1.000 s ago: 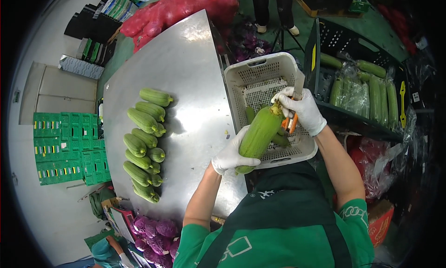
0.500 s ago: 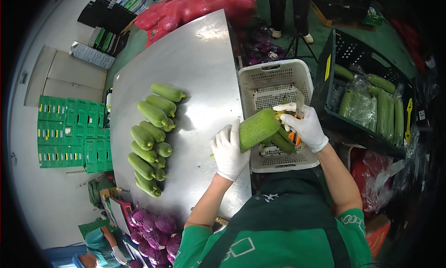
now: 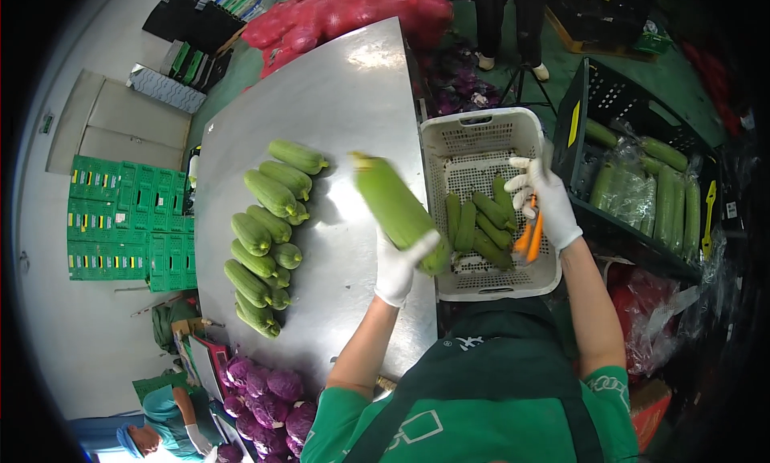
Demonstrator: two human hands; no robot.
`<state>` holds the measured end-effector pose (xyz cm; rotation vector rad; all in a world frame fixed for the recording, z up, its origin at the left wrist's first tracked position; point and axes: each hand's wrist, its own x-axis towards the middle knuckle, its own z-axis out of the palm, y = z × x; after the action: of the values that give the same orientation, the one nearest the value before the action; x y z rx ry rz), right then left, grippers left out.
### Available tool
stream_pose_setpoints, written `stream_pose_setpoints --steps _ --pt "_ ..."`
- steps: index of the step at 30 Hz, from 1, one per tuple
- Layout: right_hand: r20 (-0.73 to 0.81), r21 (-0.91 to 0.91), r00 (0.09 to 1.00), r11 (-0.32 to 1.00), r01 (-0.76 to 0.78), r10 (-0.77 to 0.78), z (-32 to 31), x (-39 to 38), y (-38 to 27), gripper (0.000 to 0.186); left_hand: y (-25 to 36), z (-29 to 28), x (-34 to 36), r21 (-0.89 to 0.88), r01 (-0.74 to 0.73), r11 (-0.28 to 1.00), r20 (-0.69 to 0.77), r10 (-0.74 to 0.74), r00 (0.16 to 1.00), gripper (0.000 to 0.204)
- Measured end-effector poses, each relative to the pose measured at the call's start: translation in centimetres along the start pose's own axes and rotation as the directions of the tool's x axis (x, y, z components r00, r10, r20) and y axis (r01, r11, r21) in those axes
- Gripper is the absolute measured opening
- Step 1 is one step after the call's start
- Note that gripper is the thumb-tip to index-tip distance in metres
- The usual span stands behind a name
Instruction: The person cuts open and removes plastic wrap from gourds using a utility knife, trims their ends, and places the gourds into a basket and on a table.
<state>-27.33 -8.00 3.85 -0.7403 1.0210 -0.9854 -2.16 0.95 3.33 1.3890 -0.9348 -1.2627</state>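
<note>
My left hand (image 3: 395, 266) is closed round the lower end of a large green zucchini (image 3: 393, 202), held tilted over the table's right edge; its stem end points up and left. Motion smears it a little. Over the white basket (image 3: 491, 295), my right hand (image 3: 548, 198) grips an orange-handled cutting tool (image 3: 529, 237). Its handles hang downward, and its blade is hard to make out. Inside the basket lie several smaller green zucchini (image 3: 491, 230). To the left, more zucchini (image 3: 271, 193) lie in a loose column on the metal table (image 3: 353, 110).
A dark crate (image 3: 589, 102) of bagged long green vegetables (image 3: 662, 202) stands right of the basket. Purple cabbages (image 3: 269, 403) lie at the near left, beside a co-worker (image 3: 172, 419). Red net sacks (image 3: 345, 18) border the table's far end. Another person's legs (image 3: 509, 22) stand beyond.
The zucchini has swung left, away from my right hand, its stem end now over the table. My right hand has come off it, keeping the tool, and the basket's contents show more.
</note>
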Motion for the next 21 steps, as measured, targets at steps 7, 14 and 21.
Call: stream_pose_setpoints --steps 7,14,21 --pt "0.133 -0.658 0.807 0.558 0.506 -0.575 1.5 -3.2 7.5 0.024 -1.7 0.2 2.6 -0.945 0.231 0.233 0.168 -0.262 0.95 0.053" --pt "0.35 -0.848 0.64 0.058 0.527 -0.684 6.0 -3.6 8.8 0.044 -3.0 2.1 1.1 -0.94 0.256 0.225 0.195 -0.263 0.945 0.054" --pt "0.324 -0.86 0.642 0.066 0.506 -0.695 6.3 -2.6 9.2 0.043 -2.5 2.6 -1.0 -0.918 0.232 0.322 0.167 -0.217 0.962 0.054"
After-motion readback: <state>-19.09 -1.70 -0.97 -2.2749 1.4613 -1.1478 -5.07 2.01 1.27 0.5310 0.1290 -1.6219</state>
